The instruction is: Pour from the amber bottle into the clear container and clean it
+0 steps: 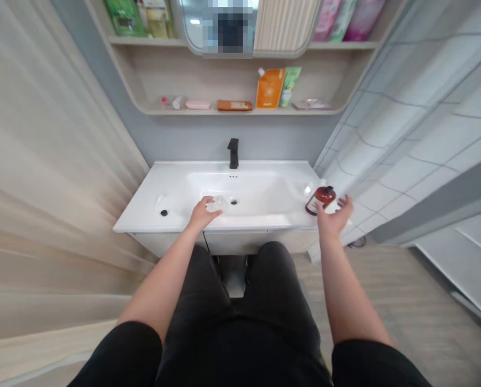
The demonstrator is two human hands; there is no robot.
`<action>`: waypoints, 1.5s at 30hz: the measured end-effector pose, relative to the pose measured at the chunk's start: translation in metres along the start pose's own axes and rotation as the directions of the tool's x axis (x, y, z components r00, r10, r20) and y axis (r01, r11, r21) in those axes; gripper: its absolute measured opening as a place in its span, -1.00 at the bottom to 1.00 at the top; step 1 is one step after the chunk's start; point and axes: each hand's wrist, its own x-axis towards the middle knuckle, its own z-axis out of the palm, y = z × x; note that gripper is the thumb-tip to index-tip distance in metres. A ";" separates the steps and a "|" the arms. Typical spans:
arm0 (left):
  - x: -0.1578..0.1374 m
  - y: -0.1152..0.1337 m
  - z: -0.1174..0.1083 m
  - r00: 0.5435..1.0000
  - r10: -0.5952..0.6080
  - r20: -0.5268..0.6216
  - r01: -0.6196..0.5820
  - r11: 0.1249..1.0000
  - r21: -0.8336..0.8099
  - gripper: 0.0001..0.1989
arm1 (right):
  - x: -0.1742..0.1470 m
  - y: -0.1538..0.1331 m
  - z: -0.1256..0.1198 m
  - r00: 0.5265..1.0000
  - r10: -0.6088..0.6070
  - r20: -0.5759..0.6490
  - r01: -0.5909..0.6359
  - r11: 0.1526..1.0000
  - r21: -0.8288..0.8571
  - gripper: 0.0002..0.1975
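Over the front of the white basin (260, 207), my left hand (202, 216) has its thumb and fingers around a small clear container (217, 204). Its exact kind is hard to make out against the white. At the right end of the counter is an amber bottle (323, 196) with a black top and a pale label, slightly tilted in view. My right hand (334, 216) is just beside it, fingers spread and curved. The thumb overlaps the bottle's lower side; whether it touches cannot be told.
A black faucet (233, 153) rises behind the basin. On the counter's left lies a black round piece (164, 213). Above, a shelf (200, 113) holds an orange pouch (270, 88), a green tube (290, 87) and several small items. A beige curtain (63, 161) hangs at left.
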 end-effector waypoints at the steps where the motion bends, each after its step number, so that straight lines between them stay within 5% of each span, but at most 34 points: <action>1: 0.000 0.000 0.000 1.000 0.004 0.001 -0.004 1.000 -0.025 -0.30 | -0.016 -0.014 0.001 0.997 0.013 -0.077 -0.014 1.000 -0.007 -0.27; 2: 0.000 0.000 0.001 1.000 0.010 0.001 -0.010 0.998 -0.057 -0.27 | -0.034 -0.029 0.006 0.999 -0.006 -0.040 0.007 1.000 0.029 -0.41; 4: 0.001 0.000 0.002 1.000 0.026 -0.005 -0.027 0.991 -0.131 -0.22 | -0.072 -0.066 0.028 0.948 -0.116 0.296 0.054 0.976 0.209 -0.55; 7: 0.003 -0.002 0.003 1.000 0.022 -0.006 -0.023 0.976 -0.216 -0.16 | -0.115 -0.119 0.086 0.652 -0.270 0.708 -0.091 0.899 0.428 -0.37; 11: 0.005 -0.007 0.002 0.997 -0.014 0.071 0.034 0.955 -0.294 -0.10 | -0.136 -0.161 0.165 0.439 -0.197 0.877 -0.400 0.831 0.387 0.04; 14: 0.004 -0.010 0.001 0.994 0.025 0.104 0.010 0.945 -0.327 -0.14 | -0.137 -0.168 0.192 0.332 -0.228 0.915 -0.505 0.777 0.377 0.13; 18: 0.000 -0.007 0.005 0.982 0.121 0.145 -0.065 0.937 -0.343 -0.19 | -0.139 -0.162 0.194 0.355 -0.244 0.903 -0.549 0.727 0.412 -0.04; 23: 0.007 0.003 -0.015 0.984 0.116 0.133 -0.081 0.967 -0.240 -0.31 | -0.141 -0.158 0.194 0.461 -0.094 0.883 -0.563 0.738 0.372 -0.21; 26: 0.030 0.003 -0.067 0.993 0.002 -0.116 0.004 0.999 0.049 -0.63 | -0.141 -0.158 0.198 0.487 0.040 0.872 -0.617 0.723 0.311 -0.17; 28: 0.047 -0.003 -0.112 0.974 -0.055 -0.221 0.127 0.936 0.327 -0.68 | -0.141 -0.158 0.200 0.491 0.073 0.868 -0.622 0.727 0.291 -0.17; 29: 0.055 -0.006 -0.134 0.969 -0.088 -0.230 0.187 0.869 0.457 -0.66 | -0.140 -0.158 0.200 0.493 0.072 0.867 -0.612 0.738 0.286 -0.18; 33: 0.069 -0.018 -0.190 0.954 -0.170 -0.247 0.282 0.789 0.546 -0.62 | -0.140 -0.160 0.198 0.479 0.049 0.876 -0.572 0.775 0.269 -0.23; 40: 0.083 -0.013 -0.188 0.961 -0.193 -0.199 0.265 0.847 0.461 -0.59 | -0.141 -0.161 0.200 0.478 0.039 0.878 -0.569 0.775 0.275 -0.23; 45: 0.096 0.034 -0.140 0.957 -0.046 -0.287 0.103 0.977 0.189 -0.76 | -0.142 -0.159 0.201 0.470 0.007 0.883 -0.570 0.766 0.297 -0.19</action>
